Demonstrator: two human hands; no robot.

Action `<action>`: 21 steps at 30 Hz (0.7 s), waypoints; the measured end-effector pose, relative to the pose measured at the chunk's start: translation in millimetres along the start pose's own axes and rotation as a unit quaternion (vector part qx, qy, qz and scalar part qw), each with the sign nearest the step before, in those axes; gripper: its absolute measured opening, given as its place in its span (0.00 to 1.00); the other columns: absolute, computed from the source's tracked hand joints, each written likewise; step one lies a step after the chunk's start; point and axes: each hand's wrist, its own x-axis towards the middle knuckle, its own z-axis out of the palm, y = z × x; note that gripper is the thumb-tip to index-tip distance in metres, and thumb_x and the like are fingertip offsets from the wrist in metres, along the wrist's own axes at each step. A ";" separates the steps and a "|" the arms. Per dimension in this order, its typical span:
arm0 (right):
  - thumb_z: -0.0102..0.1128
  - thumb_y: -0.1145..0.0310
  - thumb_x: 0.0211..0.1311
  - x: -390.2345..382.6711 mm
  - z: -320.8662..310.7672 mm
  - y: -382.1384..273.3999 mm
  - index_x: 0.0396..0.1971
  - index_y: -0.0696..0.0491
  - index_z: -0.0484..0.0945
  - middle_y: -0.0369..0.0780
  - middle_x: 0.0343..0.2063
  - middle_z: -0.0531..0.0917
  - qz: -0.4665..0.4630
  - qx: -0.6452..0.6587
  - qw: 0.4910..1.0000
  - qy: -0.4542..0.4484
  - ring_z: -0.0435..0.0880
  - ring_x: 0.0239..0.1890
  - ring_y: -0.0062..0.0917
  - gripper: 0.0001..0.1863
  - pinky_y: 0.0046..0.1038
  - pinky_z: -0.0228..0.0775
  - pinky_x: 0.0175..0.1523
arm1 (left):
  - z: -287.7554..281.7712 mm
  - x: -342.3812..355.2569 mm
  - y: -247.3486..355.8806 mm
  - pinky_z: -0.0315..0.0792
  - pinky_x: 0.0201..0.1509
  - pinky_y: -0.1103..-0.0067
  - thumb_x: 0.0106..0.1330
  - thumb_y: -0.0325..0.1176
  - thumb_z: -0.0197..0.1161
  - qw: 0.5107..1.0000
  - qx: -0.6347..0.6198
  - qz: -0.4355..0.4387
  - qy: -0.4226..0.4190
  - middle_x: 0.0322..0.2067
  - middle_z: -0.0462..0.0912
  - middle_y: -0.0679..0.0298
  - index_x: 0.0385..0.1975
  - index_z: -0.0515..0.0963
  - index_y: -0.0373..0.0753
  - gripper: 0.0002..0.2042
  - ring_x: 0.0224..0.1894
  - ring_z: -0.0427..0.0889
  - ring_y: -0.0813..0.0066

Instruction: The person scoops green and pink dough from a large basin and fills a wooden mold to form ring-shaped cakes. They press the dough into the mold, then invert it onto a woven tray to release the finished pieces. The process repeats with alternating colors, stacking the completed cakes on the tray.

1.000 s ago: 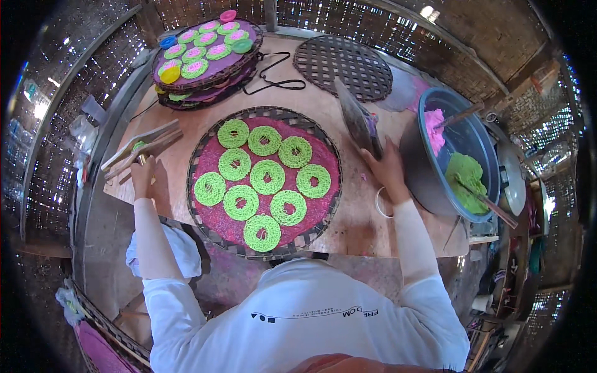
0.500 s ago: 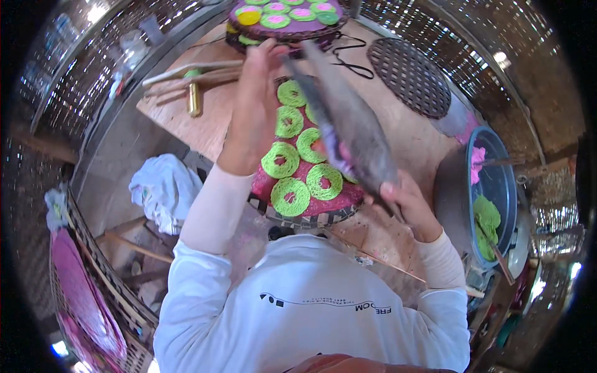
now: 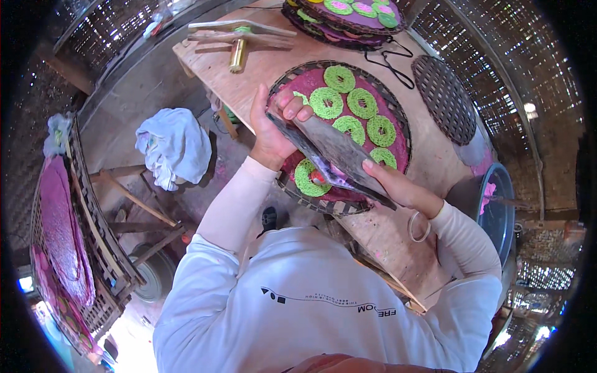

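Observation:
Both my hands hold a long, dark grey wooden hand press [image 3: 351, 146] made of two flat boards, with purple and pink smears along the gap between them. My left hand [image 3: 278, 127] wraps its fingers around the far-left end. My right hand [image 3: 401, 186] grips the near-right end, thumb on top. Beneath the press lies a round woven tray [image 3: 408, 133] lined with a purple-pink sheet. Several bright green rings [image 3: 326, 102] of squiggly strands rest on that sheet. A small red-orange part shows under the boards, beside a green ring [image 3: 311, 180]; the press partly hides the tray.
A brass cylinder [image 3: 237, 56] with wooden bars sits at the table's far left. Stacked trays [image 3: 348, 28] stand at the back, a dark woven disc [image 3: 444, 99] at the right. Beyond it is a blue basin [image 3: 500, 205] with pink paste. A white cloth [image 3: 174, 146] hangs at left.
The view has turned, so the table sits further right. The press has come down lower over the tray. My left hand, earlier beside the press's far end with fingers extended, now closes around it.

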 end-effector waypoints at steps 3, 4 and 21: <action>0.37 0.31 0.52 -4.4 3.8 -13.6 0.14 0.59 0.75 0.39 0.11 0.73 -0.035 -0.065 0.997 0.028 0.73 0.14 0.22 0.41 0.21 0.64 0.22 | -2.0 -8.0 1.4 0.58 0.31 0.80 0.59 0.55 0.47 0.999 0.019 0.024 0.008 0.10 0.60 0.73 0.14 0.61 0.47 0.20 0.22 0.63 0.74; 0.37 0.31 0.52 -1.9 5.3 -12.7 0.13 0.60 0.75 0.39 0.10 0.73 -0.044 -0.081 0.995 0.044 0.73 0.14 0.22 0.41 0.22 0.64 0.22 | -1.5 -10.3 1.2 0.58 0.31 0.80 0.60 0.54 0.48 0.999 0.032 0.032 0.017 0.10 0.59 0.74 0.14 0.61 0.48 0.19 0.21 0.63 0.76; 0.38 0.33 0.54 -0.7 9.0 0.3 0.16 0.61 0.75 0.38 0.10 0.72 -0.169 -0.114 0.969 0.138 0.71 0.16 0.22 0.39 0.25 0.64 0.24 | 36.3 -0.5 7.2 0.58 0.28 0.80 0.61 0.53 0.44 0.993 0.099 0.049 -0.044 0.09 0.59 0.72 0.12 0.61 0.47 0.20 0.19 0.62 0.75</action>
